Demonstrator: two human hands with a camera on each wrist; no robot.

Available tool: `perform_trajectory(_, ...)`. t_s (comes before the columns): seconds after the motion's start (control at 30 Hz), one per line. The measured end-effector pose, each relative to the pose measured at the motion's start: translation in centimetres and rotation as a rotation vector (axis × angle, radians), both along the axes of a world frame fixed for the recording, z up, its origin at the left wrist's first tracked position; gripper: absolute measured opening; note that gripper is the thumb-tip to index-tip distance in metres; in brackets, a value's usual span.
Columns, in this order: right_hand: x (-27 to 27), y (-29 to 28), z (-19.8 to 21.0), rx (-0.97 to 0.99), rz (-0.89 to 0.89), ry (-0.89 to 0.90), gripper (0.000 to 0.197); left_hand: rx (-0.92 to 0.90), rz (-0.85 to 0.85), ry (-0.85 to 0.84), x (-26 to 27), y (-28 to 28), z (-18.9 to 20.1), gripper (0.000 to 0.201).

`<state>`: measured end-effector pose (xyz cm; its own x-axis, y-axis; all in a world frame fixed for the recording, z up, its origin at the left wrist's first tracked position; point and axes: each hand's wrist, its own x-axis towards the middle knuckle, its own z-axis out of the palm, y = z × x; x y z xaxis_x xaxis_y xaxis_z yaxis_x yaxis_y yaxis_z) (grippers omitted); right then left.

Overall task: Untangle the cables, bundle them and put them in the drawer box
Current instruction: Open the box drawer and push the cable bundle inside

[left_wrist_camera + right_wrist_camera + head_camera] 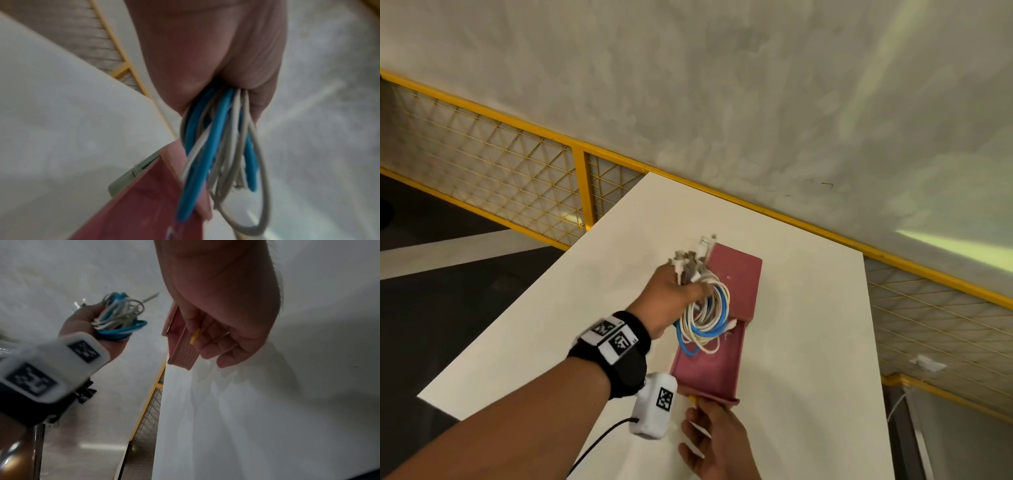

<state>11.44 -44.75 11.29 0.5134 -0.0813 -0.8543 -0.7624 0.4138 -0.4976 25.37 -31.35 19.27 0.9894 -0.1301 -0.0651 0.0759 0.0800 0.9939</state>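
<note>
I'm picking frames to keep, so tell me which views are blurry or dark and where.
Head view: mostly sharp, slight motion blur on the cable bundle and left hand. Left wrist view: soft all over, cables smeared, pink drawer box blurred. Right wrist view: dim, marker tags blurred; right hand shadows the white table.

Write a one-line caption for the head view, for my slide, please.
Left hand holds coiled blue and white cables above the open pink drawer; right hand holds its front.
</note>
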Motion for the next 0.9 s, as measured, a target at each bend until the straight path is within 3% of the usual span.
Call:
perform_trajectory(0.1, 0.3, -0.2, 0.2, 0.01, 0.012, 0.019, 0.014, 0.26, -0.175, -0.055, -0.3, -1.5, -1.7, 0.014)
perform_trajectory(0.27, 0.6, -0.2, 0.2, -0.002, 0.027, 0.072, 0.015, 0.225, -0.195, 0.127, -1.8, -3.6, -4.5, 0.009)
perform_trajectory(0.37, 0.1, -0.1, -0.5, 0.001, 0.047, 0.098, 0.017, 0.392, -0.331, 0.19, -1.3, -3.9, -5.5, 0.013)
perform_trajectory(0.47, -0.2, -0.1, -0.9, 0.023, 0.03, 0.096, 0.013, 0.54, -0.413, 0.151, -0.9, -4.3, -5.5, 0.015)
perform_trajectory(0.53, -0.3, -0.3, -1.0, 0.044, 0.021, 0.094, 0.015, 0.645, -0.398, 0.062, -1.0, -4.6, -5.4, 0.046)
perform_trajectory(0.6, -0.1, -0.6, -1.3, 0.062, 0.031, 0.086, 0.019, 0.814, -0.279, -0.019, -1.3, -4.5, -5.2, 0.072)
perform_trajectory(0.77, -0.2, -0.8, -2.1, 0.117, 0.041, 0.027, 0.023, 1.349, -0.175, -0.29, -2.7, -4.4, -5.8, 0.07)
perform_trajectory(0.9, 0.0, -0.2, -3.4, 0.15, 0.01, 0.026, 0.039, 1.391, -0.23, -0.214, -3.4, -4.5, -6.3, 0.055)
